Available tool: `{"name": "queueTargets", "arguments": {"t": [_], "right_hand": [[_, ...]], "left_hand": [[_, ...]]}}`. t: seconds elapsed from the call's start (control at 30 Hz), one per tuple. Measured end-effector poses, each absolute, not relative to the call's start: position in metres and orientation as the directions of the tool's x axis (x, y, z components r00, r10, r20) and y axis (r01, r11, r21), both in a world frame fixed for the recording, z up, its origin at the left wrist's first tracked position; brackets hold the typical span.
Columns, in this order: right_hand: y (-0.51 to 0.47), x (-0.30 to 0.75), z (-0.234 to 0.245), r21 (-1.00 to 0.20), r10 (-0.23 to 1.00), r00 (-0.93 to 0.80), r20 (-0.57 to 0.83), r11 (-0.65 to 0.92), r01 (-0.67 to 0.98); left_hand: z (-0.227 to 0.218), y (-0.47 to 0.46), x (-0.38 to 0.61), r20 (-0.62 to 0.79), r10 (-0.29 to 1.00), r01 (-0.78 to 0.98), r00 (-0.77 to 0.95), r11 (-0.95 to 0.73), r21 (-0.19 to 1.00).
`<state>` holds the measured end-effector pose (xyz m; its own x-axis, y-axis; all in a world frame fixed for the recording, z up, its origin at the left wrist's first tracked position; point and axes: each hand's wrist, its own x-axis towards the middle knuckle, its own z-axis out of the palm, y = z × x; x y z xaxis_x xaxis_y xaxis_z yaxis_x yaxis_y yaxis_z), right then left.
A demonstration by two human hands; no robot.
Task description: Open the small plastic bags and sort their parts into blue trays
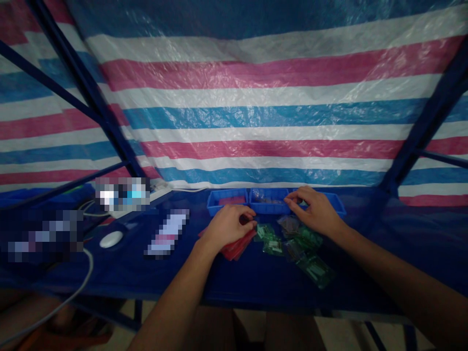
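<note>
Red flat packets (237, 247) at frame centre look light and slippery under your curled left hand (227, 224), so pinch their edges, while your right hand (313, 210) pinches something small.

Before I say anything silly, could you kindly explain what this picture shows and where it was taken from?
It comes from a camera worn on a person's head, looking forward and down at their own two bare hands. They work at a dark blue table in front of a striped tarp. The left hand rests on a stack of red sheets; whether it grips them is unclear. The right hand reaches to the blue trays at the back. Green circuit boards in clear bags lie between the hands. A white mouse sits to the left.
</note>
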<state>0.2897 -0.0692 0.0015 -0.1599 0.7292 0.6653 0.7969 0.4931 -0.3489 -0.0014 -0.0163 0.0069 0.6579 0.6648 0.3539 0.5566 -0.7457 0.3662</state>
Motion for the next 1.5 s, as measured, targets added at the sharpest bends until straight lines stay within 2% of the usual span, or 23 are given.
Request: {"name": "queueTargets", "arguments": {"t": [0.2, 0.43, 0.83, 1.0, 1.1, 1.2, 1.33, 1.43, 1.5], "right_hand": [[-0.068, 0.289, 0.001, -0.355, 0.724, -0.155, 0.672, 0.498, 0.791], [-0.069, 0.288, -0.002, -0.36, 0.723, -0.16, 0.672, 0.507, 0.783], [-0.069, 0.287, 0.0, -0.369, 0.729, -0.152, 0.668, 0.502, 0.782], [-0.07, 0.286, 0.0, -0.376, 0.733, -0.148, 0.664, 0.498, 0.781], [-0.071, 0.284, -0.001, -0.383, 0.727, -0.146, 0.671, 0.509, 0.771], [-0.075, 0.278, 0.0, -0.436, 0.719, -0.161, 0.676, 0.567, 0.699], [-0.083, 0.265, -0.001, -0.552, 0.729, -0.264, 0.631, 0.661, 0.507], [-0.086, 0.255, -0.006, -0.65, 0.764, -0.331, 0.554, 0.645, 0.402], [-0.086, 0.251, -0.01, -0.715, 0.801, -0.31, 0.513, 0.598, 0.363]], "left_hand": [[0.007, -0.016, -0.001, 0.354, 0.666, 0.546, 0.657, -0.743, 0.386], [0.007, -0.016, -0.001, 0.349, 0.7, 0.5, 0.623, -0.7, 0.511], [0.009, -0.021, -0.001, 0.303, 0.663, 0.475, 0.685, -0.721, 0.504], [0.008, -0.018, -0.001, 0.321, 0.647, 0.435, 0.691, -0.728, 0.53], [0.012, -0.019, 0.001, 0.385, 0.64, 0.366, 0.666, -0.729, 0.578], [0.021, -0.027, 0.005, 0.481, 0.634, 0.241, 0.605, -0.722, 0.649], [0.027, -0.042, 0.015, 0.55, 0.596, 0.008, 0.585, -0.682, 0.731], [0.022, -0.046, 0.023, 0.555, 0.607, -0.067, 0.569, -0.638, 0.767], [0.017, -0.046, 0.027, 0.538, 0.653, -0.078, 0.533, -0.595, 0.8]]}}
